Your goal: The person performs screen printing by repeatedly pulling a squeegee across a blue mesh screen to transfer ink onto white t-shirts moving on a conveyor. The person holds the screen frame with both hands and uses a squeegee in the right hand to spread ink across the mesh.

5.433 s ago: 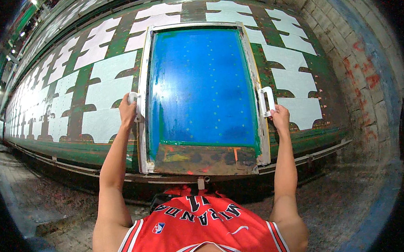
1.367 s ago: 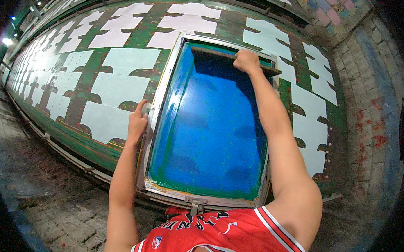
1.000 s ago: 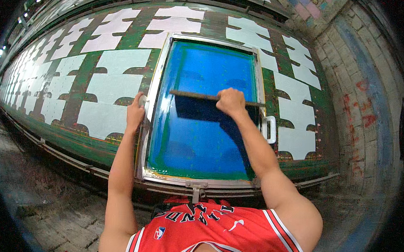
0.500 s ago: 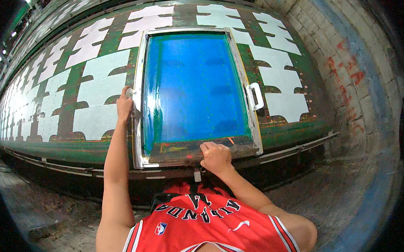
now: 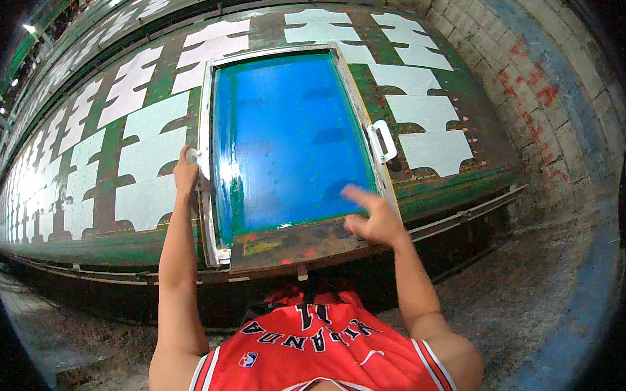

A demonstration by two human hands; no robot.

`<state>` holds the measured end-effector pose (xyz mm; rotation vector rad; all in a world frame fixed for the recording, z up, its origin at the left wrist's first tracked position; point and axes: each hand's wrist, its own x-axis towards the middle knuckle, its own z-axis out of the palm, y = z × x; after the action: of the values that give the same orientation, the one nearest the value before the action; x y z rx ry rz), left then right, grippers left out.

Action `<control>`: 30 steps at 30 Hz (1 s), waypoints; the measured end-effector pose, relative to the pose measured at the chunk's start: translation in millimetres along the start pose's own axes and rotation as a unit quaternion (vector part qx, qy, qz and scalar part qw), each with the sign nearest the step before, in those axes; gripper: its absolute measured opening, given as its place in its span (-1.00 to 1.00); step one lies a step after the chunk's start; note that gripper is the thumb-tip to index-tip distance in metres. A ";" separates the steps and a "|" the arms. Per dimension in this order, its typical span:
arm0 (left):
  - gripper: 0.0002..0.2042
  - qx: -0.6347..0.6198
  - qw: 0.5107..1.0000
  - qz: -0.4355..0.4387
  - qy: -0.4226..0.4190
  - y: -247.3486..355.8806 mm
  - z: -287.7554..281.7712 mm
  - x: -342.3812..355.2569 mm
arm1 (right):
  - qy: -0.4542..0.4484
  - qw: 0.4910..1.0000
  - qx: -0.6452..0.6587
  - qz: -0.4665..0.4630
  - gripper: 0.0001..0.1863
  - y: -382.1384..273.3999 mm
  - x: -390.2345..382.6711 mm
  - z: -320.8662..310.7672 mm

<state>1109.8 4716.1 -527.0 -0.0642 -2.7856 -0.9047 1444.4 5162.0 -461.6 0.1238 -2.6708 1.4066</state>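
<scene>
My left hand [image 5: 185, 172] is closed on the white left handle [image 5: 195, 159] of a metal-framed blue screen [image 5: 284, 128] lying on the long green table [image 5: 439, 187]. My right hand [image 5: 371, 216], slightly blurred, is open with fingers apart over the screen's lower right. Just beside it, a paint-stained squeegee [image 5: 279, 250] lies flat along the screen's near edge. The white right handle [image 5: 385, 142] has no hand on it.
White and pale pink cut fabric pieces [image 5: 434, 148] lie in rows on the table, beside and beyond the screen. A block wall [image 5: 534, 100] with red marks runs along the right. A metal rail [image 5: 488, 195] follows the table's near edge, and another long table stretches behind.
My right hand drew the squeegee from the screen's far end to its near edge, has since let go and moved up and to the right, opening. My left hand stays on its handle.
</scene>
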 end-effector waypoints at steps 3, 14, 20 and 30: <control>-0.31 0.018 1.000 -0.003 -0.011 -2.3 1.1 -0.8 | 0.294 0.939 -0.067 0.165 -0.43 76.9 39.3 -33.7; -0.31 -0.098 0.989 -0.106 -0.025 51.5 -35.9 3.8 | 0.208 0.923 0.222 0.237 -0.69 181.9 66.1 -50.7; -0.31 -0.130 0.987 -0.089 -0.018 96.9 -71.9 5.7 | 0.223 0.921 0.285 0.143 -0.63 142.3 64.9 -88.2; -0.36 -0.206 0.972 -0.027 -0.105 152.1 -31.4 8.4 | 0.285 0.919 0.229 0.150 -0.39 82.9 -28.6 -139.6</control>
<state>1123.6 4820.7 -412.8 -0.1585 -2.7427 -1.5622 1471.5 5324.4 -455.0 -0.5883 -1.9091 1.7907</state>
